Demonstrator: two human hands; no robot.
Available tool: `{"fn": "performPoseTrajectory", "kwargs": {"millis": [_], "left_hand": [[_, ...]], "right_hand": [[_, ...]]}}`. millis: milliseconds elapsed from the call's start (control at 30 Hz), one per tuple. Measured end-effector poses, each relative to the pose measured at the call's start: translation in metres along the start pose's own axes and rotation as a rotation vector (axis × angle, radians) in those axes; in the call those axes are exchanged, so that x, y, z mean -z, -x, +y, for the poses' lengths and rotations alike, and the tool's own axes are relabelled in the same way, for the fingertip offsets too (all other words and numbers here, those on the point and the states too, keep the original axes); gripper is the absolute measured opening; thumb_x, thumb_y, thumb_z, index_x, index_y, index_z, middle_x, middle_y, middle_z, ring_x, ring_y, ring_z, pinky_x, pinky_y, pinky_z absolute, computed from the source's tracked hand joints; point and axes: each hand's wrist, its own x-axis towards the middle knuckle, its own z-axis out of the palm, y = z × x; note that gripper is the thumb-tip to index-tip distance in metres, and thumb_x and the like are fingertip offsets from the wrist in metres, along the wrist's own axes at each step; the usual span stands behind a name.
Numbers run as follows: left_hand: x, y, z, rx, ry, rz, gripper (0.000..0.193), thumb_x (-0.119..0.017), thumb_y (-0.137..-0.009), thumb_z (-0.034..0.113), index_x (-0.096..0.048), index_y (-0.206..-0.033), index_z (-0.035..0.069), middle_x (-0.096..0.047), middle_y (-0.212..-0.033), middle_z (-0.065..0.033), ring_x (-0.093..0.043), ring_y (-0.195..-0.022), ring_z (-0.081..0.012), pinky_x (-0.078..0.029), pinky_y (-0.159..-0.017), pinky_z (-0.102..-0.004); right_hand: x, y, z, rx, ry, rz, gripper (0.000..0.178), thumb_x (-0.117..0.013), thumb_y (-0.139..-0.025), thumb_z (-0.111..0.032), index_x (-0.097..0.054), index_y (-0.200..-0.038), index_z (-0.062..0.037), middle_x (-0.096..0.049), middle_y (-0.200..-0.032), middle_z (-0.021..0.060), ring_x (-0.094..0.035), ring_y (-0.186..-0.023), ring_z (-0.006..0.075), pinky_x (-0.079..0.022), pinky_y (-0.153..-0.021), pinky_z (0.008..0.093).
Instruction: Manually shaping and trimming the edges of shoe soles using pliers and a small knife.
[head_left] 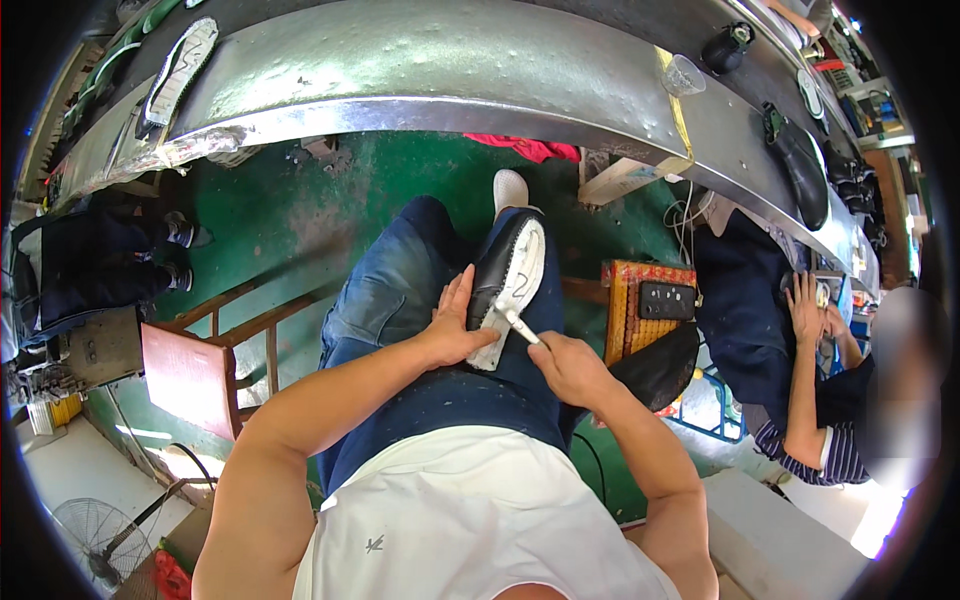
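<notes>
A black shoe (489, 275) lies sole up across my thighs, its whitish underside (525, 262) showing with a dark wavy line. My left hand (456, 325) grips it near the heel: the fingers lie along the black upper and the thumb presses on the sole edge. In my right hand (575, 368) is a short white-handled brush (522, 326), pinched near the handle's end. Its whitish head touches the sole just ahead of my left thumb; the bristles are too small to make out.
A metal bench (400, 65) spans the front, carrying another white-soled shoe (183, 70), a clear cup (684, 75) and black shoes (797, 165). A wooden stool (190, 375) stands left. On the right are a phone (667, 300) on a woven seat (622, 335) and a co-worker's hands (806, 310).
</notes>
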Motion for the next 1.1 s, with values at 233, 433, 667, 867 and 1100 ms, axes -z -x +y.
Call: {"fn": "performPoseTrajectory", "kwargs": {"millis": [233, 433, 667, 867, 1100], "left_hand": [[0.025, -0.009, 0.03, -0.037, -0.158, -0.11, 0.119, -0.084, -0.078, 0.036, -0.007, -0.161, 0.003, -0.02, -0.162, -0.027, -0.022, -0.15, -0.0397, -0.024, -0.122, -0.0431], [0.043, -0.062, 0.051, 0.09, 0.128, -0.112, 0.1, -0.07, -0.09, 0.056, -0.026, -0.152, -0.01, -0.051, -0.142, -0.0291, -0.055, -0.129, -0.0328, -0.044, -0.109, -0.0387], [0.083, -0.023, 0.106, -0.159, 0.94, -0.244, 0.061, -0.062, -0.102, 0.041, -0.046, -0.143, -0.001, -0.066, -0.126, -0.0121, -0.066, -0.111, -0.0207, -0.055, -0.094, -0.0368], [0.091, -0.004, 0.109, -0.071, 1.129, -0.174, 0.074, -0.048, -0.101, 0.063, -0.05, -0.145, 0.004, -0.061, -0.137, -0.0139, -0.063, -0.122, -0.0255, -0.05, -0.107, -0.0421], [0.075, -0.008, 0.056, -0.018, 1.331, -0.366, 0.095, -0.045, -0.093, 0.078, -0.039, -0.152, 0.004, -0.055, -0.142, -0.022, -0.061, -0.122, -0.0403, -0.051, -0.104, -0.052]], "right_hand": [[-0.013, 0.001, 0.025, -0.033, -0.169, 0.018, 0.038, -0.049, -0.106, -0.034, -0.061, -0.104, 0.0013, -0.069, -0.086, 0.0203, -0.068, -0.081, 0.0388, -0.053, -0.074, 0.0463], [-0.051, 0.003, 0.061, -0.135, -0.774, 0.137, 0.044, -0.043, -0.11, -0.037, -0.061, -0.106, 0.0026, -0.068, -0.085, 0.0095, -0.066, -0.073, 0.0168, -0.053, -0.068, 0.032], [-0.047, 0.002, 0.075, -0.241, -0.841, 0.075, 0.047, -0.041, -0.11, -0.038, -0.061, -0.107, 0.0042, -0.067, -0.086, 0.0096, -0.066, -0.072, 0.0157, -0.053, -0.069, 0.0315], [-0.024, 0.006, 0.042, -0.145, -0.355, 0.157, 0.041, -0.044, -0.108, -0.035, -0.063, -0.102, 0.0011, -0.069, -0.079, 0.0121, -0.071, -0.071, 0.0233, -0.055, -0.068, 0.0376], [-0.022, 0.017, 0.01, 0.024, 0.331, 0.076, 0.044, -0.065, -0.094, -0.047, -0.066, -0.099, -0.0035, -0.07, -0.095, 0.0173, -0.069, -0.091, 0.0356, -0.057, -0.079, 0.0464]]}}
